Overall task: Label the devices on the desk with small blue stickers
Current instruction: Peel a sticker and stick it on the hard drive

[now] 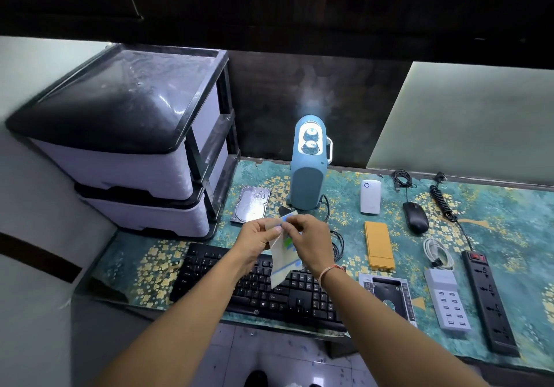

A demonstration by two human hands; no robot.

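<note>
Above the black keyboard (269, 290) I hold a pale sticker sheet (281, 269) with blue strips on it. My left hand (257, 238) grips the sheet's upper left edge. The fingertips of my right hand (311, 236) pinch a small blue sticker (284, 220) at the sheet's top. On the desk lie a bare hard drive (250, 206), a blue humidifier (308, 164) giving off mist, a white plug-in device (370, 196), a black mouse (416, 217), an orange power bank (378, 248), a drive caddy (386, 293), a white USB charger (448, 299) and a black power strip (488, 299).
A drawer unit (129, 146) with a black top stands at the desk's left end. Coiled cables (401, 178) lie along the back edge, and a white cable (437, 254) sits beside the power strip. A patterned teal mat (509, 212) covers the desk.
</note>
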